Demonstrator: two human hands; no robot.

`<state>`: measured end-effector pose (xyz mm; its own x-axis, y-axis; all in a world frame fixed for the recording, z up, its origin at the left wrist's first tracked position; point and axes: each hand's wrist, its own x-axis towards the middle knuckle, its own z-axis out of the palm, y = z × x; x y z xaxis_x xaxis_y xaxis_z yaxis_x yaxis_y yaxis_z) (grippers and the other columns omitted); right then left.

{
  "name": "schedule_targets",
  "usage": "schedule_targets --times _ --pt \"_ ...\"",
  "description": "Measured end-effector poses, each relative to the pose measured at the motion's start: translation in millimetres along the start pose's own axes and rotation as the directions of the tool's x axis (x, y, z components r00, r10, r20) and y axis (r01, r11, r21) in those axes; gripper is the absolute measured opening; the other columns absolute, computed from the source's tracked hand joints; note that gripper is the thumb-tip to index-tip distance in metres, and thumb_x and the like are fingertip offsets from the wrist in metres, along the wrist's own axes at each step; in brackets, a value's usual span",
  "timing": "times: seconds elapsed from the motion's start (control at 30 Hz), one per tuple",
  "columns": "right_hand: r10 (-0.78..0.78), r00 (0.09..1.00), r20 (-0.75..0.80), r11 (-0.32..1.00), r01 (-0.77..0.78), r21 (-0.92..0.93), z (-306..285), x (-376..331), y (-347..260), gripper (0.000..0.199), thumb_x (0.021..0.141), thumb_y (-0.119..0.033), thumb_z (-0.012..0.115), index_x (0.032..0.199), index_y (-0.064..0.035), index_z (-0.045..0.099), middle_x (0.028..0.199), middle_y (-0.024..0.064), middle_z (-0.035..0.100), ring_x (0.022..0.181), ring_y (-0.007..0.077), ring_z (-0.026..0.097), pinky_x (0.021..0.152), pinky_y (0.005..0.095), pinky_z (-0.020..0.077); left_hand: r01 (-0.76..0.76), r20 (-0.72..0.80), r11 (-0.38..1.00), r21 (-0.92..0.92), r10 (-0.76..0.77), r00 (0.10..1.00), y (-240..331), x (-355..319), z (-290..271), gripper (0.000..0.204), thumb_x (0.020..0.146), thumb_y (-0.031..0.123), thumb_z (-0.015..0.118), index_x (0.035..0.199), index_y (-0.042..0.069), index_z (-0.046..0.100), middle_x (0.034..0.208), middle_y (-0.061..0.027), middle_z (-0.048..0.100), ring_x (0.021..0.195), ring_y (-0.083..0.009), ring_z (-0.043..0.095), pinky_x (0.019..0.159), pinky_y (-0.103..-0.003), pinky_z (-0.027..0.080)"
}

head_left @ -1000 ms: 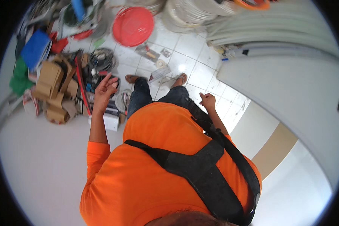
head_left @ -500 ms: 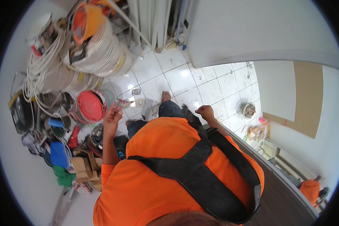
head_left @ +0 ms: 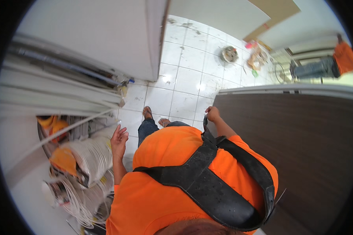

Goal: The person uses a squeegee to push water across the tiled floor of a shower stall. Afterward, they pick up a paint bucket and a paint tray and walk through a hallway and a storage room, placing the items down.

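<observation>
My left hand (head_left: 119,138) is raised at my left side, its fingers apart, with nothing visible in it. Close by, below and to its left, lies a large spool of white cable (head_left: 93,158). My right hand (head_left: 213,113) hangs in front of the dark wood-grain panel (head_left: 286,129), fingers curled closed. Whatever they may hold is hidden. The top end of a black strap (head_left: 205,127), worn over my orange shirt (head_left: 168,145), shows right beside that hand; I cannot tell whether they touch.
White floor tiles (head_left: 157,100) run ahead between a pale panel (head_left: 94,31) and the dark one. Long pale strips (head_left: 59,94) lean at the left. Farther off are a round bucket (head_left: 229,54), plastic bags (head_left: 258,58) and another person in an orange shirt (head_left: 344,58).
My body has turned right: the cable spools have swung toward the lower left, and the dark panel now fills the right side. The floor clutter at left has mostly left view.
</observation>
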<state>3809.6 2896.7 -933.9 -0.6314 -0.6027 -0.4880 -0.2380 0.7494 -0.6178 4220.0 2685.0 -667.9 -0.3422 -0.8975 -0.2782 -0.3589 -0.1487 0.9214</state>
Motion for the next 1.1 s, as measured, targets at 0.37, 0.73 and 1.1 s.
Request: schedule_targets --times 0.37,0.73,1.1 --pt "0.540 0.839 0.070 0.584 -0.433 0.687 91.9 -84.2 14.3 0.019 0.073 -0.009 0.072 0.090 0.0001 0.067 0.073 0.0114 0.068 0.056 0.0181 0.063 0.052 0.0317 0.0504 -0.261 0.640 0.949 0.179 0.089 0.763 77.5 205.5 54.2 0.058 0.084 0.008 0.066 0.136 0.002 0.042 0.116 -0.0112 0.060 0.094 -0.0118 0.058 0.084 -0.027 0.048" --pt "0.688 0.720 0.089 0.506 -0.564 0.653 192.0 -141.6 -62.8 0.028 0.073 -0.029 0.074 0.075 -0.0029 0.065 0.068 0.0093 0.066 0.062 0.0226 0.064 0.061 0.0360 0.0502 -0.238 0.757 0.900 0.367 -0.140 0.638 108.4 261.6 103.9 0.058 0.084 0.011 0.067 0.136 0.001 0.043 0.116 -0.0128 0.060 0.096 -0.0122 0.057 0.084 -0.027 0.048" --pt "0.726 0.678 -0.114 0.431 -0.320 0.843 217.5 -129.3 -111.0 0.038 0.069 -0.033 0.081 0.073 -0.0022 0.059 0.061 0.0087 0.061 0.050 0.0186 0.060 0.054 0.0321 0.0488 -0.374 0.670 0.671 0.640 -0.251 0.699 135.7 324.5 93.3 0.060 0.083 0.019 0.068 0.135 0.002 0.045 0.109 -0.0156 0.062 0.093 -0.0175 0.062 0.081 -0.028 0.049"
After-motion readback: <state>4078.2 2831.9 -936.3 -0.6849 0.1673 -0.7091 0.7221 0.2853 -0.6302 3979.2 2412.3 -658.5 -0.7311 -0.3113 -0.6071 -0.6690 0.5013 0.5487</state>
